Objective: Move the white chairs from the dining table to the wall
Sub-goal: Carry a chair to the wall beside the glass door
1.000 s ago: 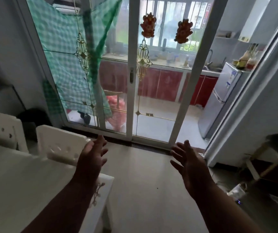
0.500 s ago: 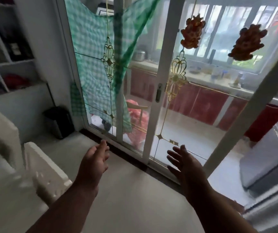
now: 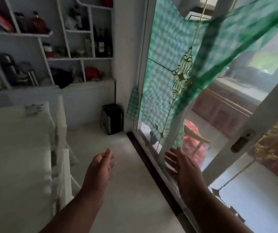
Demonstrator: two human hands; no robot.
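Reaching forward with nothing held, I had both hands out over the pale floor: the left hand [image 3: 101,167] loosely spread, the right hand [image 3: 183,165] with fingers [image 3: 170,157] fanned wide beside the sliding glass door [image 3: 171,101]. I judged them readied for a grab. The blurred white wooden chairs [image 3: 60,148] stood tucked against the white dining table [image 3: 15,148], left of my left fingers, near but apart.
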